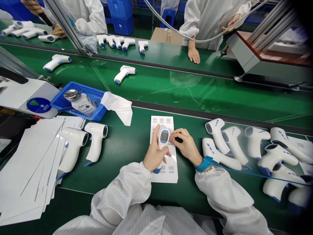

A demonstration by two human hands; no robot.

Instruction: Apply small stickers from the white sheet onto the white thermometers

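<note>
An infrared thermometer (164, 136), white with blue trim, is gripped in my left hand (154, 154), its grey screen facing up toward me. My right hand (186, 145) is at the thermometer's right side, thumb and forefinger pinched together; whatever is between them is too small to make out. Under both lies a white sheet (168, 176) printed with small blocks of text. A blue strap (204, 163) circles my right wrist. Several more thermometers (216, 153) lie to the right, and two stand close by on the left, the nearer one (96, 142) with its blue battery flap hanging open.
A blue tray (66, 109) holds a bottle with a metal top, a white cloth (119, 106) beside it. Stacked papers (29, 169) cover the left. Beyond runs a green conveyor (156, 88) carrying thermometers (124, 73). Across it, a co-worker's hand (194, 55) rests on the far bench.
</note>
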